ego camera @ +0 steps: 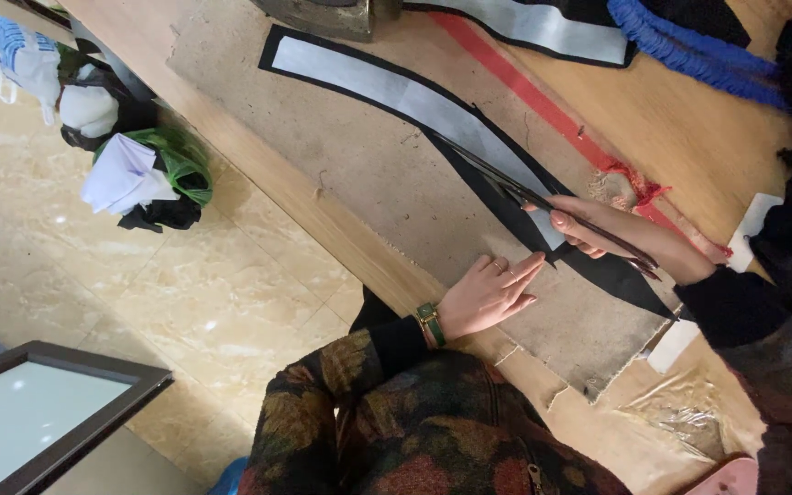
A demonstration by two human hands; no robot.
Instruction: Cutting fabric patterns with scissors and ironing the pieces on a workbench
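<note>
Left hand [490, 293] flat, fingers open, pressing black fabric [598, 270] onto board [378, 174]. Right hand [616, 240] just beyond it grips scissors [543, 200], blades along white strip [414, 96].

A coil of blue cord [689, 46] is seen at the far edge of the counter [689, 128], beside a red strip [543, 101] that is laid along the wood. A second grey-and-black fabric piece [543, 26] is placed near the top edge. On the beige tiled floor [139, 275], crumpled bags [144, 174] in white, green and black are heaped together. A dark-framed panel [29, 412] is seen in the lower left corner. Clear plastic film [680, 412] is spread near the counter's end.
</note>
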